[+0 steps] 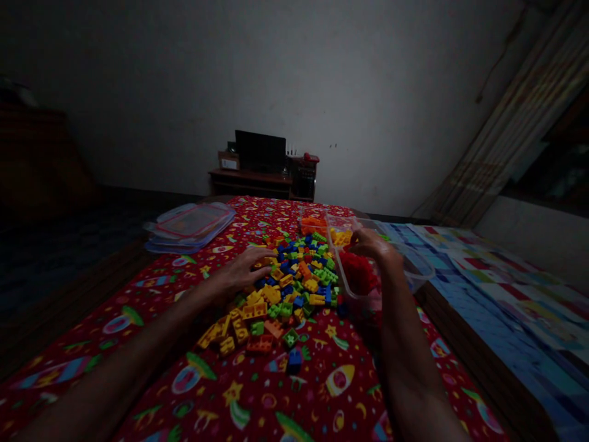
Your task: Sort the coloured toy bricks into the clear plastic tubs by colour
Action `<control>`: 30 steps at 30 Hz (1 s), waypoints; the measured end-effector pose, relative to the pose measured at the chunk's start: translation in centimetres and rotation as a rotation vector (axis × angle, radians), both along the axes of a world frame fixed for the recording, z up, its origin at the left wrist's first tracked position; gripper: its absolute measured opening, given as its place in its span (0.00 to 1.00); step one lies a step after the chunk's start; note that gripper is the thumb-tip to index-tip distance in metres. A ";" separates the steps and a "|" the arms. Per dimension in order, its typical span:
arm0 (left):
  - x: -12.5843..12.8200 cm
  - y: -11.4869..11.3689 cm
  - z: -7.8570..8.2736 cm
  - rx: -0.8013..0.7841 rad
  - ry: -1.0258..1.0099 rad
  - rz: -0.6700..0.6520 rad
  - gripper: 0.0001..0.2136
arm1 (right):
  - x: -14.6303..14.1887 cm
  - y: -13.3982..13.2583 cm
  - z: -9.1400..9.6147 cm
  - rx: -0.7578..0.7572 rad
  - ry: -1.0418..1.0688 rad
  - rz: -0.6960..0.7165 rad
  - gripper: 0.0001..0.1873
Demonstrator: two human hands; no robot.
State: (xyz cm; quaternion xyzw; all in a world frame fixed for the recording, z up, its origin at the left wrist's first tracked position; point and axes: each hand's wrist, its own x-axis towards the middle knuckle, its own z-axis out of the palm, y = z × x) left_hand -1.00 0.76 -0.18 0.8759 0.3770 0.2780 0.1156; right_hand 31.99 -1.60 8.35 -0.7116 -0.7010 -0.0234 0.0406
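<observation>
A loose pile of toy building bricks [294, 285] in yellow, green, blue and orange lies on the red patterned cloth [257, 393]. My left hand [246, 269] rests at the pile's left edge, its fingers stretched over the bricks and the thumb apart. To the right of the pile stands a clear plastic box [339, 270]. Red bricks [359, 273] fill its near part, and yellow bricks [340, 237] lie farther back. My right hand [375, 247] is above the red bricks, fingers bent down and together; whatever is at the fingertips is hidden.
Orange bricks [313, 225] sit in another clear container behind the pile. Stacked clear lids [191, 227] lie at the back left. Another clear box [421, 270] is right of my right wrist. A single blue brick [294, 361] lies in front. Beyond stands a desk with a monitor [260, 150].
</observation>
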 end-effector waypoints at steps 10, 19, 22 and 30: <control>-0.3 0.3 -0.7 -0.078 -0.065 0.015 0.23 | -2.6 -0.4 0.1 0.196 0.038 0.147 0.14; -0.9 0.5 -0.3 -0.051 -0.095 0.090 0.18 | -9.7 -0.5 -5.3 0.139 -0.018 0.359 0.16; -0.9 0.3 0.0 -0.064 -0.113 0.142 0.21 | -9.7 -0.5 -5.3 0.098 -0.028 0.369 0.16; -1.3 0.4 0.4 -0.097 -0.048 0.107 0.26 | -9.6 0.0 -4.4 -0.002 -0.013 0.346 0.14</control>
